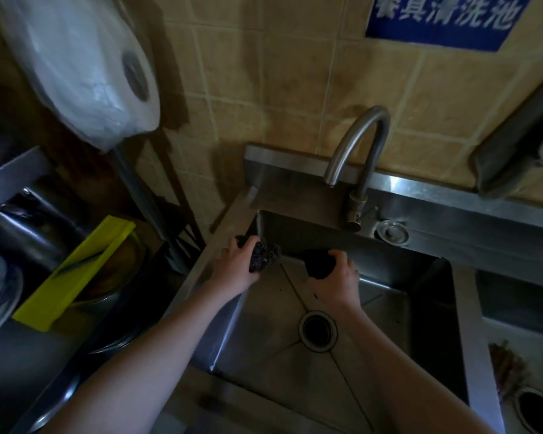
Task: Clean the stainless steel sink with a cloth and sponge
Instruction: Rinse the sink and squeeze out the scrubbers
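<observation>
Head view | left grip (235, 267) curled round sponge (262, 255), right grip (336, 277) round cloth (318, 263), centre frame | step judged: sink (389, 277) far corner scrubbed | next: firm strokes needed toward drain (317, 330)

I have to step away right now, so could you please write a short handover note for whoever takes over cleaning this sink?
Left hand: grips a dark, bumpy sponge at the basin's far left corner.
Right hand: grips a dark wad, probably the cloth, low against the back wall.
Sink: no water shows at the faucet; a few dark specks lie on the floor above the drain.
Done: both tools are at the far end; how much is already clean cannot be told.
Left: the remaining walls, the floor and the drain, then probably a rinse.
</observation>
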`<state>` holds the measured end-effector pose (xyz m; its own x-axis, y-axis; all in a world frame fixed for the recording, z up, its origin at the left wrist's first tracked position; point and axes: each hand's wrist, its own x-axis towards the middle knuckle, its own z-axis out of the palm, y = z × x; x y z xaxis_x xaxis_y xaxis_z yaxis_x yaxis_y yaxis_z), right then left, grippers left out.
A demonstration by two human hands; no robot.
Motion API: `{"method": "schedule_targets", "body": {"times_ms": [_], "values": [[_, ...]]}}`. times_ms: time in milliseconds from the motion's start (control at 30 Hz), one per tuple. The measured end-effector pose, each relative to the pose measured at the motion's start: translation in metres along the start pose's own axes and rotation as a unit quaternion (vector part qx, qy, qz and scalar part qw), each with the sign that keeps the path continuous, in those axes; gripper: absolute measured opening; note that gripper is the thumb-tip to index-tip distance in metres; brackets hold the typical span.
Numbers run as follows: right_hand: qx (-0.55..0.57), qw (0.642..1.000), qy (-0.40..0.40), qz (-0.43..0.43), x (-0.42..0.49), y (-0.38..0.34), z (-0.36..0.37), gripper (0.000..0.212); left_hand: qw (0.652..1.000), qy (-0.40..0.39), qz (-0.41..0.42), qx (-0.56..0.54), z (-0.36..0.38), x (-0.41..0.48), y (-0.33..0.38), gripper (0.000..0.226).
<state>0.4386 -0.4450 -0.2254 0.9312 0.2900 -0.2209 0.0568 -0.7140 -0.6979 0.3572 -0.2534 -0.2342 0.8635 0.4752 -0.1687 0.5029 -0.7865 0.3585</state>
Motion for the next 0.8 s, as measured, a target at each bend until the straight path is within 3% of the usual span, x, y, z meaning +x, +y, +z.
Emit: {"method": "schedule_targets", "body": {"times_ms": [800], "values": [[-0.044,0.998,-0.031,-0.022,-0.015,-0.012,0.033,0.072,0.999,-0.003,-0.035,0.024,0.014,-0.043,-0.064,0.065]]}}
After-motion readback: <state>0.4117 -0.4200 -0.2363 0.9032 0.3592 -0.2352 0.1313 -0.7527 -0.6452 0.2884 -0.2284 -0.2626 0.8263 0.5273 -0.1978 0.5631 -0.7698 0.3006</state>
